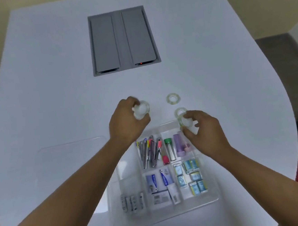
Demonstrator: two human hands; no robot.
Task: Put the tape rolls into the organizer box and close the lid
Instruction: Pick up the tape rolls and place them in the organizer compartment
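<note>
Both hands are loaded: left hand (125, 120) closed around a tape roll (142, 109) above the counter (52, 85), right hand (204, 131) pinching another roll (185, 122) over the organizer box (213, 200)'s far right corner. Two loose rolls (173, 98) lie beyond. Crowded compartments could make a dropped roll bounce out, and the lid (72, 146) wouldn't seat.

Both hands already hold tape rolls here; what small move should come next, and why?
Probably lower the right hand and its tape roll into the organizer box, since it already hovers over the box's far edge. The left hand grips another roll, and two rolls lie on the table.
</note>
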